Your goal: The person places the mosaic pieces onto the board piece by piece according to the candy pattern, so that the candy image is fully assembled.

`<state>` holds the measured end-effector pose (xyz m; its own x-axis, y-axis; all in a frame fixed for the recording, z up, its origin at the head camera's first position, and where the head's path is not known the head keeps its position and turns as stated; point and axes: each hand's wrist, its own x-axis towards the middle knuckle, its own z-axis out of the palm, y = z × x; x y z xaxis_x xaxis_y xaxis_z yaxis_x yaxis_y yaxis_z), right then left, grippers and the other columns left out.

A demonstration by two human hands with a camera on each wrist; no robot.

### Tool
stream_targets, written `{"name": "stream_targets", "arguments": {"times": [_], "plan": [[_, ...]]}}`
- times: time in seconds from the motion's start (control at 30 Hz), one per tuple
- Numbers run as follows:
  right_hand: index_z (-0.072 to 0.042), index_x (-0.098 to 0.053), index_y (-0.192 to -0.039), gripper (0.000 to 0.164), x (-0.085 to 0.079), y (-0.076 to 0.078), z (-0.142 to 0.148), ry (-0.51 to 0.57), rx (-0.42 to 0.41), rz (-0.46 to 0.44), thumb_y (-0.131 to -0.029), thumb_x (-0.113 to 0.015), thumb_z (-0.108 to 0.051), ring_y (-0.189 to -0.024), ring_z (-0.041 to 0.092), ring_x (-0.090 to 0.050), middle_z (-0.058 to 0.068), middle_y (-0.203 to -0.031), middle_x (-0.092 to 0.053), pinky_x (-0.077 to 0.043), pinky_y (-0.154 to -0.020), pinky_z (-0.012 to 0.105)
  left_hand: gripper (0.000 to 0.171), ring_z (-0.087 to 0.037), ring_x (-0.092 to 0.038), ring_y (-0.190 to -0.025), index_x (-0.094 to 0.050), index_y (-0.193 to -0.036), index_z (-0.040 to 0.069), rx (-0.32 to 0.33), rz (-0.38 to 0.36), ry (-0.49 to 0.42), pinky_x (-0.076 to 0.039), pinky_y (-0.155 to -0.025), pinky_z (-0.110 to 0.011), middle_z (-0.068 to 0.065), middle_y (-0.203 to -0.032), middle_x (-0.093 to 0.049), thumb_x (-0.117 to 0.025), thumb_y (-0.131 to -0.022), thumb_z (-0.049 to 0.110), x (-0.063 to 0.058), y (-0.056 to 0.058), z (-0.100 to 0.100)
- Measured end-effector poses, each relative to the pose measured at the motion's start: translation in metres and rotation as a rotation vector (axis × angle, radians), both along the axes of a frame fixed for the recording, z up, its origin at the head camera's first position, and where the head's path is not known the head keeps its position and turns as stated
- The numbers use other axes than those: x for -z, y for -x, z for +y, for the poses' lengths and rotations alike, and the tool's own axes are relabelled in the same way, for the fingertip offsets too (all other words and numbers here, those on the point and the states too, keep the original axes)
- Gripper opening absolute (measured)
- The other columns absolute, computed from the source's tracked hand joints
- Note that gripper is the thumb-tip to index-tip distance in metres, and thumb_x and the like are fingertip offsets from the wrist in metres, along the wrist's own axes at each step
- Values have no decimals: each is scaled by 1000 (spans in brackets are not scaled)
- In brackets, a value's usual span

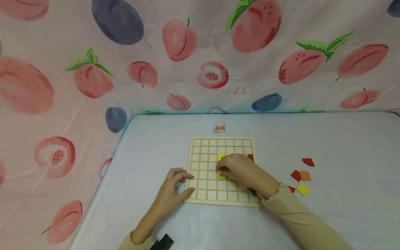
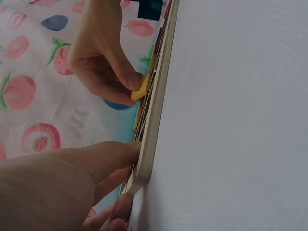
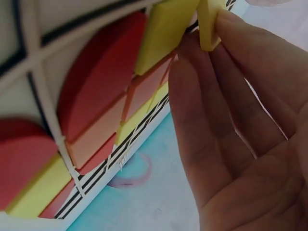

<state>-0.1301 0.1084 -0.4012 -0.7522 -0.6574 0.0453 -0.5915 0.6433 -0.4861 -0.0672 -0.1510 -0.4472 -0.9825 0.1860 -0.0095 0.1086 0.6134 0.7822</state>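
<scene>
Right hand [image 1: 240, 168] pinches yellow tile [image 2: 140, 90], partly hiding pale wooden grid board [image 1: 203, 184]; left hand [image 1: 169, 190], fingers apart, touches its edge; orange square tile [image 1: 305, 176], frame right.

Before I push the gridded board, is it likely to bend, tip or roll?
The board will probably stay stiff, since its edge looks straight and solid. Lying flat on the table, it should slide rather than tip or roll. Separate tiles on it might shift if jolted.
</scene>
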Motion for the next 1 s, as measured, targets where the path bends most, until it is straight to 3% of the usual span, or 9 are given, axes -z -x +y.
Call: {"name": "stream_targets", "arguments": {"times": [0.3,0.7,1.0], "plan": [[-11,-75,-94,9,3,-1,0,11,-8,14,-85,-78,-10,-82,9,-57,-4,-90,-65,-52,-77,29,30,-11,-50,-102,-70,-112,25,0,-2,4,-41,-77,-25,1,-129,-50,-80,-84,16,-2,0,0],[-15,-70,-93,9,1,-4,-1,-68,4,48,-87,-77,-16,-76,10,-52,-5,-87,-60,-48,-71,28,30,-11,-50,-102,-70,-112,24,-3,-1,-1,-41,-77,-25,1,-129,-50,-80,-85,17,-2,0,-1],[-13,-74,-104,18,-3,-11,17,-67,65,57,-87,-77,-14,-86,10,-59,-4,-97,-65,-52,-77,30,29,-12,-49,-102,-69,-112,26,8,-1,-3,-41,-77,-26,2,-130,-50,-79,-85,20,0,-1,-1]]}}
